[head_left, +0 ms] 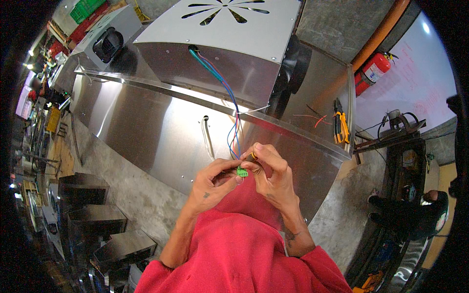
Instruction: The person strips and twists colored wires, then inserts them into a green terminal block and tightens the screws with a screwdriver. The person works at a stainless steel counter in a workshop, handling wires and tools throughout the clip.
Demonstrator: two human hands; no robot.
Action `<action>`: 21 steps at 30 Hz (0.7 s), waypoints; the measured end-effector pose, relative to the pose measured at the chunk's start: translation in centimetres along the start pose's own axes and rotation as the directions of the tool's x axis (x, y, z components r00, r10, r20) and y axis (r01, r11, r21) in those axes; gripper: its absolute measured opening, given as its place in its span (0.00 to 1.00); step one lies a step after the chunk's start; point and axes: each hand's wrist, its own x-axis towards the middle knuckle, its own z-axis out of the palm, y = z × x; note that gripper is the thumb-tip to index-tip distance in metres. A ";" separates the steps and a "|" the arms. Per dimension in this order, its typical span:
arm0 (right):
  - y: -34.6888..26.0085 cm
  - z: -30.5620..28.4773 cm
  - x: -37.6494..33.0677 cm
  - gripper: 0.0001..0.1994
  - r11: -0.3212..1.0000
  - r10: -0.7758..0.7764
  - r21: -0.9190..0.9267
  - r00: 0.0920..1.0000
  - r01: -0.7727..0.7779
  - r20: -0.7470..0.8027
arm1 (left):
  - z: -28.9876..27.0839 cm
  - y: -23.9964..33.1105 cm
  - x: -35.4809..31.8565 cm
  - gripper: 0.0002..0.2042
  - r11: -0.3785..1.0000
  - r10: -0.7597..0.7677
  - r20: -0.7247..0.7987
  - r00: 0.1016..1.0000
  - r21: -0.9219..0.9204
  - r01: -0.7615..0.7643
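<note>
My left hand (211,181) pinches a small green terminal block connector (242,172) between thumb and fingers, close in front of my chest. Blue, red and green wires (227,90) run down to it from a hole in a metal housing (210,68). My right hand (273,171) is closed on a small tool with a dark and yellow handle (252,156), apparently a screwdriver, right above the connector. My fingers hide its tip and the wire ends. Beneath both hands slopes a shiny sheet-metal panel (146,112).
Pliers with orange-and-black handles (342,124) and red wire scraps (320,120) lie at the panel's right. White wires (207,139) come out of a hole in it. Beyond stand a second housing (108,36) and a fire extinguisher (373,73). Another person (415,212) is at the right.
</note>
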 end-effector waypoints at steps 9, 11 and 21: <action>0.1 0.0 -0.1 0.40 1.000 -0.013 -0.015 1.000 0.013 -0.023 | 0.2 0.1 0.0 0.20 0.999 -0.011 0.001 1.000 -0.047 0.011; -0.8 0.0 0.4 0.40 1.000 -0.024 0.008 1.000 0.024 0.000 | 0.1 0.0 0.0 0.20 0.998 -0.007 -0.006 1.000 -0.064 0.007; -1.2 -0.1 0.5 0.38 0.995 0.062 0.073 0.998 -0.061 -0.015 | 0.5 -0.8 -0.1 0.20 0.991 -0.002 -0.036 0.999 -0.133 -0.003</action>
